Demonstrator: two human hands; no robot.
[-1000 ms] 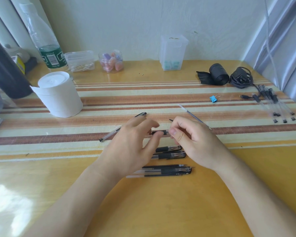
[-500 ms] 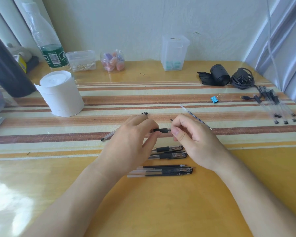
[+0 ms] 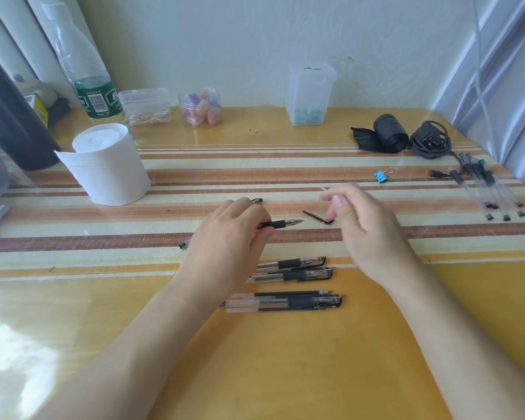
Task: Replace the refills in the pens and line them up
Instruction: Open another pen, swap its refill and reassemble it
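Note:
My left hand [image 3: 227, 237] is closed around a black-grip pen [image 3: 281, 223] whose bare tip points right. My right hand [image 3: 364, 228] is blurred and sits apart from that pen, with loosely spread fingers. It hovers over a black pen cap [image 3: 317, 216] lying on the mat and a thin clear refill [image 3: 322, 188] that sticks out beyond its fingers. Another pen [image 3: 256, 200] lies mostly hidden behind my left hand. Two capped pens [image 3: 294, 269] lie side by side nearer to me. Closer still lie a loose refill [image 3: 291, 293] and more capped pens [image 3: 285, 304].
Several clear pens [image 3: 482, 189] lie at the right edge by a black cable [image 3: 431, 140] and a black roll [image 3: 388, 137]. A blue binder clip [image 3: 379, 176] sits mid-right. A tissue roll [image 3: 106, 165] stands left, with a bottle [image 3: 88, 71], plastic boxes [image 3: 311, 95] and a jar [image 3: 200, 109] along the wall.
My right hand has let go of the pen's tip end and swung right over the cap and refill. My left hand keeps the pen, whose tip is now exposed.

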